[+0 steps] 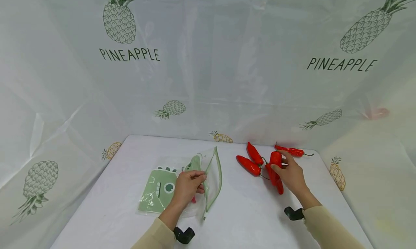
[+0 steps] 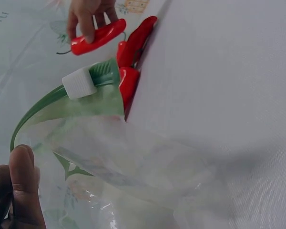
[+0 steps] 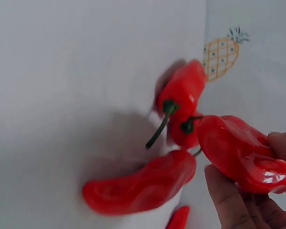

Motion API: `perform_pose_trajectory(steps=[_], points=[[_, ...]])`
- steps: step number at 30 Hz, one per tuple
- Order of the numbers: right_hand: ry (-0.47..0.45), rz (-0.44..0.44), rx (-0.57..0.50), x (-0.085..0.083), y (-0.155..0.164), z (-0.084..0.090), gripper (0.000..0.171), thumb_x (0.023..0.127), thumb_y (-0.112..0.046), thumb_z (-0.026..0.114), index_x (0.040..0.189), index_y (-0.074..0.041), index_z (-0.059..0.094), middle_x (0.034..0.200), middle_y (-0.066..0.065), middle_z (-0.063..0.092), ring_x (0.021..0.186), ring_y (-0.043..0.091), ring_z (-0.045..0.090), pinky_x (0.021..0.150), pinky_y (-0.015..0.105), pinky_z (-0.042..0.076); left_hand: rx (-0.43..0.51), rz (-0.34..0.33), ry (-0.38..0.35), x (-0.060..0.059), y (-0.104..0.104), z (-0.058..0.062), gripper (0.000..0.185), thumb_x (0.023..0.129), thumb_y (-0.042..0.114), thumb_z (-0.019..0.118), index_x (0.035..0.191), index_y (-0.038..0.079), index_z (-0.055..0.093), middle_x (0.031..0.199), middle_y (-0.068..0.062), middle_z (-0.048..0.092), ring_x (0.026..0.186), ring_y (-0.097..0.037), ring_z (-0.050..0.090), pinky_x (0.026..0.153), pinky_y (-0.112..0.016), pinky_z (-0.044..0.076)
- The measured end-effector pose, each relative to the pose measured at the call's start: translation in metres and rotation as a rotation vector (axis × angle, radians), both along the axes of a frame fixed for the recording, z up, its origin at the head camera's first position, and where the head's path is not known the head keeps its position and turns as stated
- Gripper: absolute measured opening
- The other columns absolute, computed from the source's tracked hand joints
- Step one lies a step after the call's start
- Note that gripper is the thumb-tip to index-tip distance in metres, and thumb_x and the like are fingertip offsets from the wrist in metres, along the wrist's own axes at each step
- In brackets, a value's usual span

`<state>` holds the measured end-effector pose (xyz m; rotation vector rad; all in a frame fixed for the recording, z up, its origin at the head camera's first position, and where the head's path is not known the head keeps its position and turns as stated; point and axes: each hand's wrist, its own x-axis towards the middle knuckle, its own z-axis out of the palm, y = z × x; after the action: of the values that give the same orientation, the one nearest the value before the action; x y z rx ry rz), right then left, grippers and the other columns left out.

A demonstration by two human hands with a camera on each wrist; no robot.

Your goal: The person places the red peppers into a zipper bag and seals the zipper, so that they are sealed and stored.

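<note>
My left hand [image 1: 188,187] pinches the green rim of a clear zip bag [image 1: 155,191] printed with a green cartoon dinosaur face. The bag's mouth gapes toward the right, and a white slider [image 2: 79,83] sits on its zip strip in the left wrist view. A bit of red shows through the bag beneath the left hand. On the right, my right hand [image 1: 291,174] holds a red chili pepper [image 1: 276,158] between thumb and fingers, raised over other red peppers [image 1: 248,165] on the table. Part of the held pepper is covered by the fingers in the right wrist view.
Several red peppers with green stems lie at the back right of the white table [image 1: 237,213], one pepper [image 1: 290,151] close to the far edge. A pineapple-printed curtain [image 1: 208,79] hangs behind and along the sides.
</note>
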<state>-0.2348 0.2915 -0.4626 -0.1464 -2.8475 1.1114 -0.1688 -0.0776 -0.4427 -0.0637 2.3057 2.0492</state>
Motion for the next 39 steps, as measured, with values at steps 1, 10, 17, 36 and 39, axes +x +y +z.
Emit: perform_pose_trajectory(steps=[1, 10, 17, 36, 39], points=[[0.001, 0.002, -0.005, 0.001, -0.004, 0.001, 0.079, 0.091, -0.028, 0.069, 0.154, -0.017, 0.024, 0.139, 0.028, 0.046, 0.119, 0.048, 0.051, 0.078, 0.053, 0.060, 0.000, 0.000, 0.002, 0.000, 0.000, 0.000, 0.020, 0.091, 0.009, 0.068, 0.107, -0.002, 0.072, 0.079, -0.022, 0.068, 0.056, -0.020, 0.067, 0.057, -0.034, 0.061], [0.020, 0.045, -0.046, 0.007, -0.037, 0.003, 0.073, 0.090, -0.032, 0.070, 0.150, -0.018, 0.030, 0.133, 0.022, 0.053, 0.115, 0.041, 0.057, 0.075, 0.044, 0.062, 0.006, -0.001, -0.003, 0.002, 0.001, 0.005, 0.021, 0.090, 0.008, 0.068, 0.107, -0.003, 0.071, 0.084, -0.027, 0.067, 0.055, -0.018, 0.066, 0.058, -0.034, 0.062], [0.023, 0.072, -0.132, 0.015, -0.061, 0.002, 0.072, 0.088, -0.028, 0.073, 0.148, -0.020, 0.033, 0.131, 0.019, 0.055, 0.111, 0.037, 0.059, 0.066, 0.035, 0.063, -0.002, 0.005, 0.000, -0.006, 0.002, -0.008, 0.020, 0.090, 0.007, 0.068, 0.107, -0.002, 0.072, 0.081, -0.024, 0.068, 0.055, -0.019, 0.066, 0.057, -0.035, 0.061], [0.033, 0.106, -0.246, 0.034, -0.118, 0.009, 0.071, 0.082, -0.027, 0.079, 0.142, -0.026, 0.041, 0.126, 0.012, 0.059, 0.104, 0.030, 0.059, 0.063, 0.030, 0.062, 0.009, 0.016, 0.011, -0.014, 0.003, -0.028, 0.021, 0.089, 0.018, 0.072, 0.105, 0.006, 0.074, 0.075, -0.011, 0.069, 0.054, -0.015, 0.065, 0.056, -0.030, 0.061], [0.039, 0.118, -0.275, 0.036, -0.128, 0.010, 0.069, 0.082, -0.026, 0.080, 0.140, -0.029, 0.043, 0.124, 0.011, 0.060, 0.105, 0.030, 0.059, 0.063, 0.031, 0.062, 0.011, 0.020, 0.010, -0.014, 0.003, -0.027, 0.022, 0.088, 0.019, 0.073, 0.106, 0.006, 0.074, 0.079, -0.013, 0.069, 0.055, -0.014, 0.065, 0.056, -0.030, 0.061]])
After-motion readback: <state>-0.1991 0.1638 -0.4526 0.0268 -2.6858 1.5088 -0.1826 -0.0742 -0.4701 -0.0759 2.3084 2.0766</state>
